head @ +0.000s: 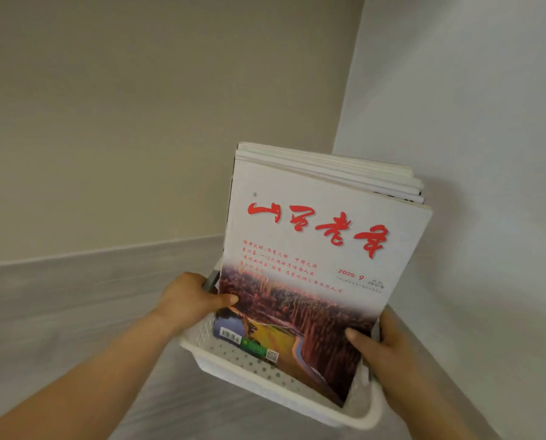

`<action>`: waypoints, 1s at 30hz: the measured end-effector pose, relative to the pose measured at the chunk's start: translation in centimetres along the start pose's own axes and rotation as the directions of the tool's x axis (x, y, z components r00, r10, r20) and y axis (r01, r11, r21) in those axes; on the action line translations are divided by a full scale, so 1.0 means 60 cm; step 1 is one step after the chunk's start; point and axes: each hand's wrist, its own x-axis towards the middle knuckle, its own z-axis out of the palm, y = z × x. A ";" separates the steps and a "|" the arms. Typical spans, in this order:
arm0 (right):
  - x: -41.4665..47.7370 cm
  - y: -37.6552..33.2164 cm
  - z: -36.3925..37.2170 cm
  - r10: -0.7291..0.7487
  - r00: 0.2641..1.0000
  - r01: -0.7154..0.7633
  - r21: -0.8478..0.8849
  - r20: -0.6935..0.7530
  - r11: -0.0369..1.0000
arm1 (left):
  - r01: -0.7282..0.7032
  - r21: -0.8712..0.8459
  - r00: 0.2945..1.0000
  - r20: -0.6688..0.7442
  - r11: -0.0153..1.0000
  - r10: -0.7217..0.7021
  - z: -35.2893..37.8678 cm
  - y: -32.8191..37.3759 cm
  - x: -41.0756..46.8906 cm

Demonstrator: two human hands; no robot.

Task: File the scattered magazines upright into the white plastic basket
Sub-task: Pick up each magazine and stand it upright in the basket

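A white perforated plastic basket (233, 366) sits on the pale grey floor in a room corner. Several magazines stand upright in it, leaning back toward the wall. The front magazine (322, 249) has a white cover with red calligraphy and an autumn forest photo. The white top edges of the magazines behind it (344, 168) show above it. My left hand (189, 300) grips the stack's left edge, thumb on the front cover. My right hand (382, 347) grips the stack's lower right edge at the basket's right side, thumb on the cover.
A beige wall (122, 122) runs along the left and a white wall (471, 154) along the right, meeting just behind the basket. A grey skirting board (90, 271) lines the wall base. Grey floor (170, 392) lies in front of the basket.
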 end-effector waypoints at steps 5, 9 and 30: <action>0.004 -0.019 0.162 -0.017 0.977 0.032 -0.067 0.213 0.997 | 0.185 -0.065 0.964 -0.181 0.981 -0.194 -0.134 -0.124 -0.076; -0.011 -0.006 0.311 -0.049 0.929 0.096 -0.111 0.366 0.989 | 0.311 -0.101 0.896 -0.301 0.945 -0.327 -0.229 -0.235 -0.153; -0.201 0.019 0.914 0.078 0.246 0.160 -0.119 0.966 0.980 | 0.559 -0.630 0.203 -0.526 0.539 -0.826 -0.433 -0.603 -0.551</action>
